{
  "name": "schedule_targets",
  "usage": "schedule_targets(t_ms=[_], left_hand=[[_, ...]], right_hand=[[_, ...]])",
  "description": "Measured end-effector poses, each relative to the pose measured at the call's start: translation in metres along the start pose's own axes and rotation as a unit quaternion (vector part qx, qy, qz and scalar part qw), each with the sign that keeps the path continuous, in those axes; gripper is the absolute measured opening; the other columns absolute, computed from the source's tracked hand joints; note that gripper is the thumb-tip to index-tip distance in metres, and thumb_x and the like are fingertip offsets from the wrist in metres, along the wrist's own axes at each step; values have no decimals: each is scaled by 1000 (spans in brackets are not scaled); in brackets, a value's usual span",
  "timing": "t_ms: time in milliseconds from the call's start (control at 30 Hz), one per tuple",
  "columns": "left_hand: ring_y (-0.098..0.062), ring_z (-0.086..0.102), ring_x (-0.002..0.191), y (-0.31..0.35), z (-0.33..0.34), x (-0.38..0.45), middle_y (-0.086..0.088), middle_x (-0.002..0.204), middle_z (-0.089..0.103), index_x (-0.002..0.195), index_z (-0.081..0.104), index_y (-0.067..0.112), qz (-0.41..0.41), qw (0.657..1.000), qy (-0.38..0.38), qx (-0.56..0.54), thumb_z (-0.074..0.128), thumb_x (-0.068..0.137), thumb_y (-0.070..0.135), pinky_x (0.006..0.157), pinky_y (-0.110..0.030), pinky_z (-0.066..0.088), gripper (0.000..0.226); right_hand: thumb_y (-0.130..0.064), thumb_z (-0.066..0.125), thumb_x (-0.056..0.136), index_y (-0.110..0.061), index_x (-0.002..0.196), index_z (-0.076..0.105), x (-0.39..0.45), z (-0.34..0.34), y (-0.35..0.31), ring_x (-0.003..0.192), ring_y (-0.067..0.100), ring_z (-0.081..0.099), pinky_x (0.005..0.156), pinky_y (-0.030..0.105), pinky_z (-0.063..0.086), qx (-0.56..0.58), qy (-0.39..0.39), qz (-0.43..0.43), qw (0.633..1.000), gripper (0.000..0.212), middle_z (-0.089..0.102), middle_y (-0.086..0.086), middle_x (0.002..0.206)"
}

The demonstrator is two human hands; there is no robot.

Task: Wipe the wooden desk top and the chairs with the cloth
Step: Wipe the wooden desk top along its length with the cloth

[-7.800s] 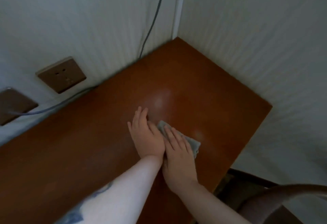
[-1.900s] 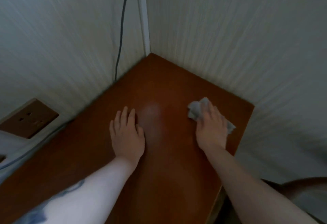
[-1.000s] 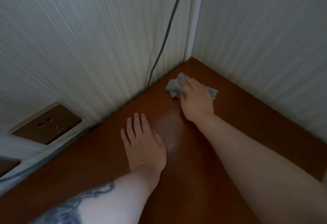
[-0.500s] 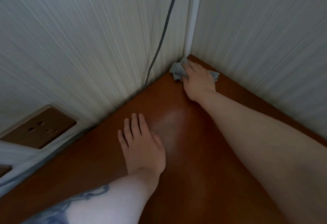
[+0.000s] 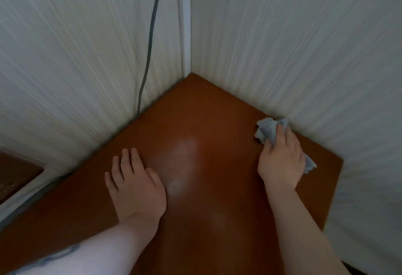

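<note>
Since a moment ago the right hand (image 5: 280, 161) has slid the grey cloth (image 5: 268, 130) out of the far corner along the right wall, fingers flat, pressing it onto the wooden desk top (image 5: 206, 109). Left hand (image 5: 136, 187) rests flat, holding nothing. Judging by this, the corner is done; the chairs remain.

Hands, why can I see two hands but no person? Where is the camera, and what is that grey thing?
The camera sits on the person's head and looks down, so you see only their arms. The brown surface is a wooden desk pushed into a corner of two white walls. The left hand lies flat on the desk. The right hand presses a grey cloth against the desk, close to the wall. A dark cable runs down the wall behind the desk.
</note>
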State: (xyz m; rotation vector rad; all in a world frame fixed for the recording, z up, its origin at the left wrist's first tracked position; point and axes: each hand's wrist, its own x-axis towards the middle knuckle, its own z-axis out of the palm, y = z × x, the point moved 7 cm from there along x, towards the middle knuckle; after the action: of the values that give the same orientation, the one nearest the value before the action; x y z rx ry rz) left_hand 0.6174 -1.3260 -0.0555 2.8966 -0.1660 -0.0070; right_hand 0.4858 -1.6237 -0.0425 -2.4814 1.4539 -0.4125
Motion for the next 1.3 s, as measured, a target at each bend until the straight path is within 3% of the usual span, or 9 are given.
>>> schedule_targets(t_ms=[167, 367, 567, 800, 933, 1033, 1100, 1200, 1300], left_hand=[[-33, 23, 142, 0, 2, 0, -15, 152, 34, 145, 37, 6, 2, 1000, 7, -7, 36, 95, 23, 116, -52, 13, 53], [-35, 21, 142, 3, -4, -1, -17, 152, 32, 145, 36, 5, 12, 1000, 24, -15, 44, 95, 18, 116, -54, 13, 52], [-33, 34, 136, 48, -15, -24, -13, 147, 42, 137, 49, 10, 260, 963, 50, 38, 36, 84, 22, 114, -49, 16, 56], [-24, 33, 139, 141, -2, -97, -3, 148, 42, 138, 49, 19, 273, 961, -33, -34, 32, 92, 34, 117, -45, 12, 51], [-16, -2, 148, 152, 26, -128, 6, 162, 5, 154, 7, 24, 250, 963, -100, 12, 12, 96, 45, 120, -42, -6, 62], [-17, 1, 148, 148, 31, -127, 5, 161, 8, 154, 7, 23, 252, 963, -88, 26, 9, 95, 46, 119, -46, -2, 64], [-21, 12, 146, 150, 32, -127, 2, 159, 19, 153, 18, 20, 247, 965, -81, 36, 10, 91, 46, 119, -50, 5, 67], [-22, 16, 146, 152, 33, -128, 0, 158, 24, 152, 22, 19, 251, 963, -94, 39, 8, 88, 46, 118, -51, 9, 71], [-21, 11, 147, 151, 33, -128, 1, 159, 19, 153, 17, 20, 253, 962, -96, 41, 4, 88, 47, 119, -50, 7, 72]], right_hand=[[-20, 47, 96, -14, 150, 30, -54, -30, 56, 142, 28, 28, 115, 47, 23, -26, 7, 82, 996, 57, 30, 8, 156], [-27, 37, 88, -18, 140, 49, -69, 12, -58, 134, 26, 43, 111, 40, 31, 16, -99, -317, 943, 55, 47, 5, 146], [-26, 38, 101, -19, 152, 25, -20, -21, 48, 145, 23, 21, 117, 37, 14, -33, -26, -24, 999, 53, 23, 4, 158], [-25, 39, 101, -27, 152, 21, -52, -5, -18, 147, 16, 9, 117, 32, 2, -7, -174, -316, 933, 55, 13, -5, 161], [-24, 40, 100, -23, 152, 22, 17, -10, 33, 146, 20, 17, 117, 35, 10, -15, -122, -168, 978, 55, 18, 1, 160], [-24, 41, 100, -20, 151, 29, -3, -26, 79, 144, 23, 23, 117, 37, 12, -6, -3, -29, 1000, 53, 26, 4, 157], [-20, 46, 96, -18, 148, 36, -22, -27, 65, 142, 27, 27, 116, 39, 16, 12, 12, -67, 998, 53, 31, 5, 155], [-21, 43, 98, -26, 149, 31, -28, -15, 22, 145, 20, 20, 116, 35, 12, 2, -124, -287, 950, 53, 24, -3, 158], [-22, 44, 99, -29, 149, 33, 0, -23, 57, 144, 18, 21, 116, 34, 11, 7, -128, -280, 951, 52, 25, -5, 158]])
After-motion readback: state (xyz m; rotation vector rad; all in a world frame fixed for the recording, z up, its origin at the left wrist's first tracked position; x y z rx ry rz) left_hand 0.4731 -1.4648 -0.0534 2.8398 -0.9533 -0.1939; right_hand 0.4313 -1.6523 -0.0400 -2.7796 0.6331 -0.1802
